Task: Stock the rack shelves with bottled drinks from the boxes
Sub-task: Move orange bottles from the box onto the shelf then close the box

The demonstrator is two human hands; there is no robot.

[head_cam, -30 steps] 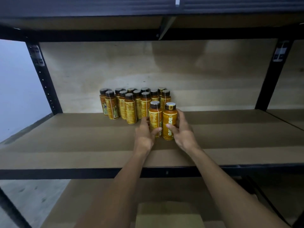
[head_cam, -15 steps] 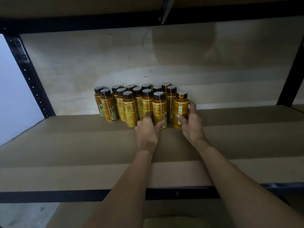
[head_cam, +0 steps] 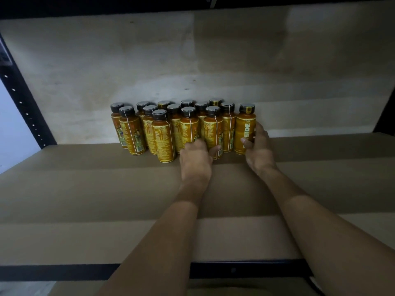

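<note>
Several orange drink bottles with dark caps [head_cam: 162, 133] stand in a tight cluster at the back of the brown shelf board [head_cam: 106, 189]. My left hand [head_cam: 195, 158] grips the lower part of a front-row bottle [head_cam: 212, 130], thumb on its right side. My right hand [head_cam: 258, 151] curls round the rightmost bottle [head_cam: 244, 127], whose label shows white letters. Both bottles stand upright on the shelf, pressed against the group.
A pale back panel [head_cam: 213, 60] closes the shelf behind the bottles. A black perforated upright [head_cam: 23, 103] stands at the left, another at the far right [head_cam: 386, 112]. The shelf's black front rail [head_cam: 64, 272] runs below my forearms. Bare board stretches to both sides of the cluster.
Both hands have pushed their two bottles back from the shelf's middle until they join the cluster. The camera has moved closer to the shelf.
</note>
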